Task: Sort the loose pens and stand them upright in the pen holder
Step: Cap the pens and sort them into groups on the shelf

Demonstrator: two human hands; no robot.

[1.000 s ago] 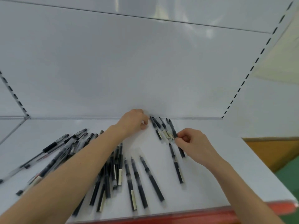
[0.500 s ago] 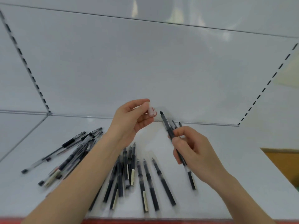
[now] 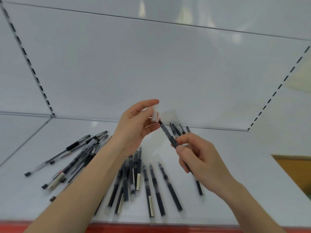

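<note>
My left hand [image 3: 136,125] pinches a small translucent pen cap [image 3: 155,113] above the shelf. In my right hand [image 3: 200,157] is a black pen [image 3: 168,134], gripped by the barrel, its tip pointing up-left and nearly touching the cap. Several loose black pens [image 3: 134,175] lie in a spread in the middle of the white shelf [image 3: 235,174]. Another heap of pens [image 3: 80,153] lies to the left. A few more pens [image 3: 176,130] rest by the back wall behind my right hand. No pen holder shows in this view.
The shelf has a red front edge [image 3: 151,228] and a white back panel [image 3: 151,64] with slotted uprights at both sides. An orange-brown surface [image 3: 294,169] lies beyond the shelf's right end.
Both hands rose from the shelf. My right hand lifted one pen from the group by the back wall; my left hand came up holding the cap, and the pen tip moved close to it.
</note>
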